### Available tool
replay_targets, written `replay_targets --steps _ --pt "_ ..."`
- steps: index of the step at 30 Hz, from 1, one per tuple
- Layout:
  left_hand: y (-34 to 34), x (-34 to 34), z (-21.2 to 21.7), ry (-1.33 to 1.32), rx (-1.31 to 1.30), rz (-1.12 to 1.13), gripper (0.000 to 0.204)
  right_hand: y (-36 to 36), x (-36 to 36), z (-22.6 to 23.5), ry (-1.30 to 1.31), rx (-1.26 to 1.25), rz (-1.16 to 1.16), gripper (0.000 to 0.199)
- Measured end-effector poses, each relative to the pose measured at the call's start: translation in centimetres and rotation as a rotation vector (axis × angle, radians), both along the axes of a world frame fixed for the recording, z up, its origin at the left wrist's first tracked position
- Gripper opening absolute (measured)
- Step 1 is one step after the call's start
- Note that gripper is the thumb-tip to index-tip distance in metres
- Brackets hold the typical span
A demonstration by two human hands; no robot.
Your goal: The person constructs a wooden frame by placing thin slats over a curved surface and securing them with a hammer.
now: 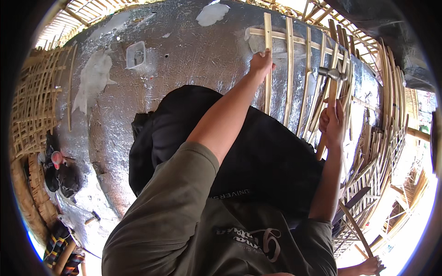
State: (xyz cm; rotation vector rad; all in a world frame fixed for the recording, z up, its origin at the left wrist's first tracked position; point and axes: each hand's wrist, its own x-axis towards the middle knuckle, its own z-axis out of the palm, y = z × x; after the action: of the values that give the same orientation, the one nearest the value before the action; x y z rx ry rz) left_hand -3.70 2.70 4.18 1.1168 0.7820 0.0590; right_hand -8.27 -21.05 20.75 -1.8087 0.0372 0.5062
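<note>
Left hand (261,62) steadies one bamboo slat (267,69); right hand (332,122) apparently grips one hammer (332,73).

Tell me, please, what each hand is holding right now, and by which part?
The right hand grips a hammer low on its wooden handle. The left hand pinches or presses an upright bamboo slat near its upper part.

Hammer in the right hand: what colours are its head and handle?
The hammer has a silver metal head and a light wooden handle, seen in the head view.
</note>
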Motion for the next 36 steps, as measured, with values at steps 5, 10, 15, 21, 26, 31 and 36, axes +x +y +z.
replay_targets --steps 5,10,15,21,26,31,36 --pt "1.5 -0.4 0.8 0.309 0.495 0.005 0.060 -3.2 0.8 -1.7 0.062 0.202 -0.204 0.024" --pt "6.4 0.8 4.9 0.283 0.781 -0.191 0.063 -3.1 1.7 -1.5 0.124 0.354 -0.346 0.025" --pt "12.7 2.2 5.1 0.197 1.025 -0.459 0.059 -3.3 1.5 -2.4 0.212 0.437 -0.284 0.027" --pt "12.2 1.0 2.4 0.143 0.549 -0.460 0.047 -3.0 2.0 -2.8 0.277 0.436 -0.276 0.031" --pt "12.3 2.2 1.8 0.106 0.365 -0.384 0.036 -2.6 2.5 -3.6 0.302 0.447 -0.291 0.031" --pt "11.6 2.4 1.2 0.056 0.300 -0.264 0.030 -2.7 2.4 -3.8 0.285 0.409 -0.285 0.032" --pt "11.9 2.5 1.0 -0.007 0.289 -0.229 0.024 -2.4 2.2 -3.5 0.279 0.364 -0.308 0.028"
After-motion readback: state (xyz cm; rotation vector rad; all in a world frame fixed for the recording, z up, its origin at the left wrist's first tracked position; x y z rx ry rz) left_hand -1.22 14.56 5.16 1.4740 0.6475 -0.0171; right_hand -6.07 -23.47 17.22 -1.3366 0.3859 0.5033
